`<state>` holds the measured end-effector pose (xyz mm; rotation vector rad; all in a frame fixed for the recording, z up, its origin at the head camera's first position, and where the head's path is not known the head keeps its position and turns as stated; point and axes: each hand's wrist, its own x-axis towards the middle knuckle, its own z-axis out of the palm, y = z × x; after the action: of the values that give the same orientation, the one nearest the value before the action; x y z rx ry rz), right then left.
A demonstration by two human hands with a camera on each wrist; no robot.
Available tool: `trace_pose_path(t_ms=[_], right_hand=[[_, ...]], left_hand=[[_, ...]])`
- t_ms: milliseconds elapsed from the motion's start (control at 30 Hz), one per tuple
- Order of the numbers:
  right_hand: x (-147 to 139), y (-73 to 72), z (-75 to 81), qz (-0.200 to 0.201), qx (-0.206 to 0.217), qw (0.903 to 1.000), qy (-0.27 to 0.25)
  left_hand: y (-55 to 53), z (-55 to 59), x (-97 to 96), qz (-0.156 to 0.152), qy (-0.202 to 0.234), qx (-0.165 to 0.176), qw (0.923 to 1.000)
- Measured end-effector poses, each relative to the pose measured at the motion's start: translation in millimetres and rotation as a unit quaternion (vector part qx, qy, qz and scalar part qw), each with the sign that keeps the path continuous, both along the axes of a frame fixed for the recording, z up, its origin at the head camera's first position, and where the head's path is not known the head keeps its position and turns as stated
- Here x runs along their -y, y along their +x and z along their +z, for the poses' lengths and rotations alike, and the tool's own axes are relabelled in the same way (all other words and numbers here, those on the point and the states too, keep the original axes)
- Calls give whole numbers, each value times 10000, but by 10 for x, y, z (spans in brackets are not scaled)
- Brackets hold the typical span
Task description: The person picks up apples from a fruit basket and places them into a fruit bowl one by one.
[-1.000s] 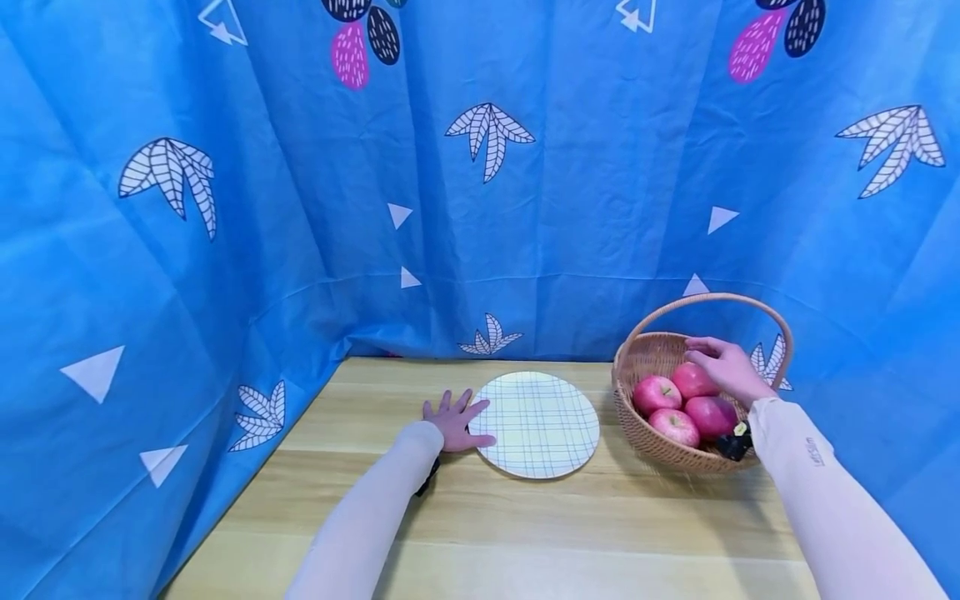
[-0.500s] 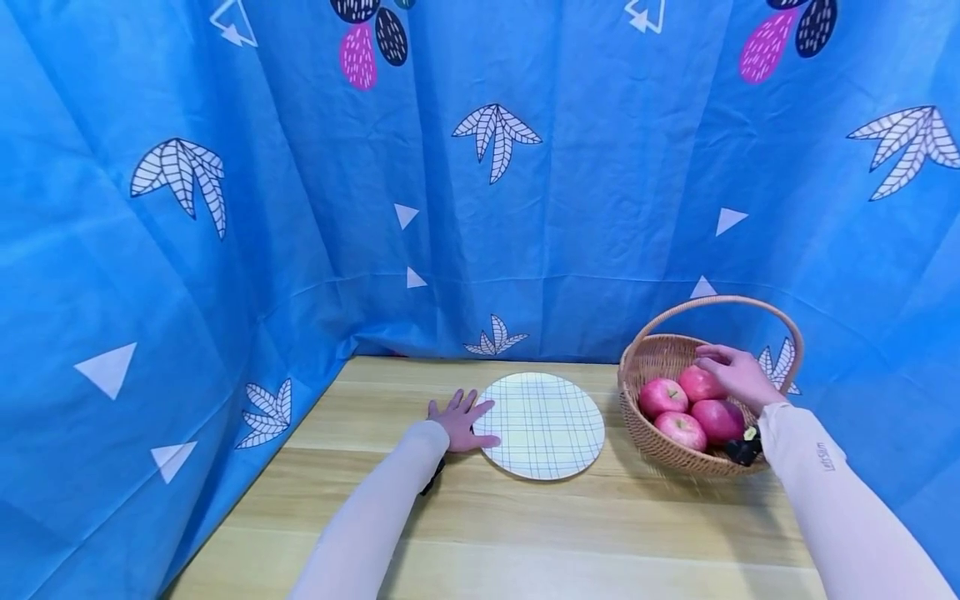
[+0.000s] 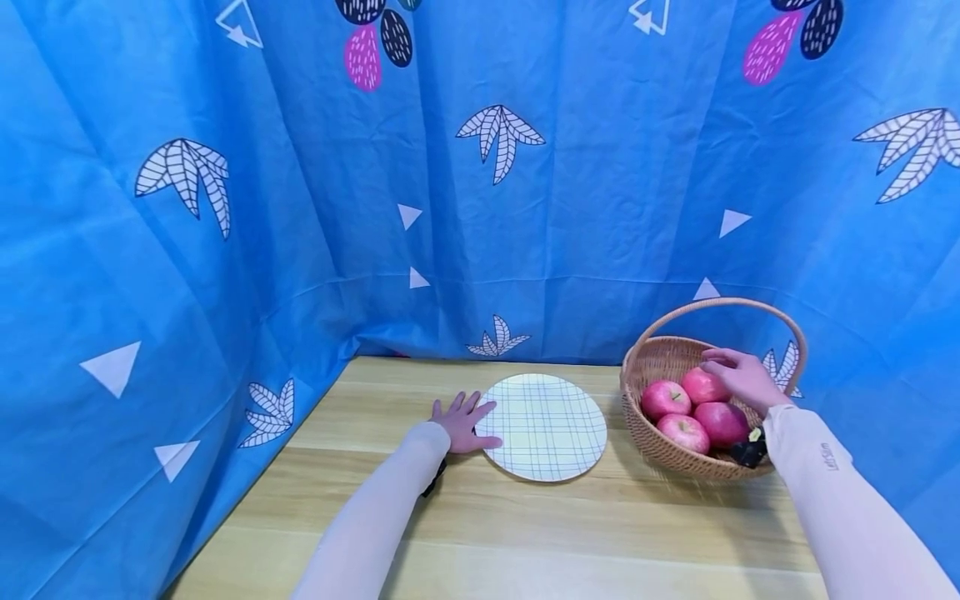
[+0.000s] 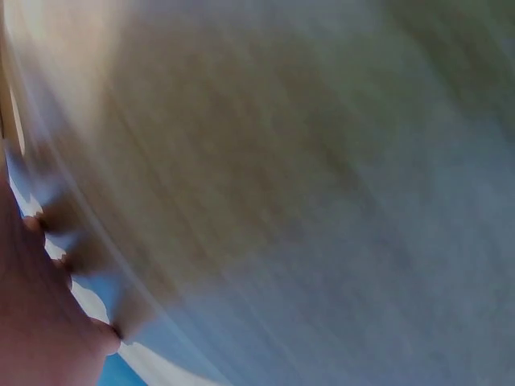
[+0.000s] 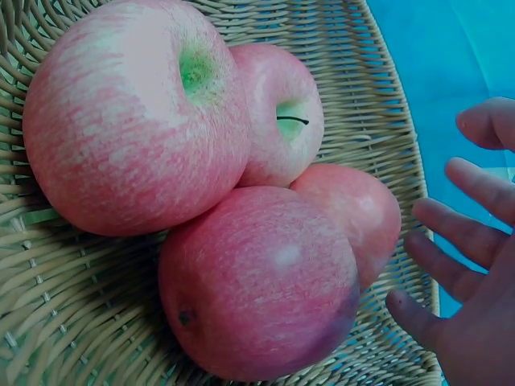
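Observation:
Fingers spread, my left hand (image 3: pixel 463 423) lies at the left edge of a round white plate (image 3: pixel 547 429) with a blue grid pattern; thumb and index reach over its rim. In the left wrist view, that hand (image 4: pixel 48 314) shows only at the lower left and the surface is blurred. A wicker basket (image 3: pixel 637 433) with a hoop handle holds several red apples (image 3: pixel 684 433). Over the basket's right side hovers my right hand (image 3: pixel 744 382), nearest the rear apple (image 3: pixel 703 385). The right wrist view shows this hand (image 5: pixel 467 257) with parted fingers, apart from the apples (image 5: pixel 257 281).
Plate and basket stand on a light wooden table (image 3: pixel 540 533). A blue patterned curtain (image 3: pixel 600 208) hangs behind and along the sides. The basket's handle (image 3: pixel 720 302) arches above the apples. A black wrist camera (image 3: pixel 748 450) sits under the right wrist, near the basket's front rim.
The head view has turned slightly left, so everything appears a little further right. Both hands keep about the same places relative to the plate and the basket.

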<state>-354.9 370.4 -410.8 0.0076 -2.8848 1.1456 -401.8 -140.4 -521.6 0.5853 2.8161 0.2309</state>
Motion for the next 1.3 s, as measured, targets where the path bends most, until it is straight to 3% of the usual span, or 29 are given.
trace_pose_path(t_ms=[400,633,900,1133,1300], right_hand=[[37,-67,11,52,199,9998,-30],[52,-88,-1,-39,190,9997,-167],[9,-69,-75,-23,336,9991,-239],[-18,-67,-134,-48,334,9989,-322],[-21,-72,-153,34,392,9989,-254]], left_hand=[[-185,-229,43,90,-72,-70,9999],[-169,-140,23,163,-31,23,9999],[-185,-161,13,144,-89,-23,9999],[93,191,-33,-55,-90,-87,9999],[-4,73,-22,-12,-114,-80,9999]])
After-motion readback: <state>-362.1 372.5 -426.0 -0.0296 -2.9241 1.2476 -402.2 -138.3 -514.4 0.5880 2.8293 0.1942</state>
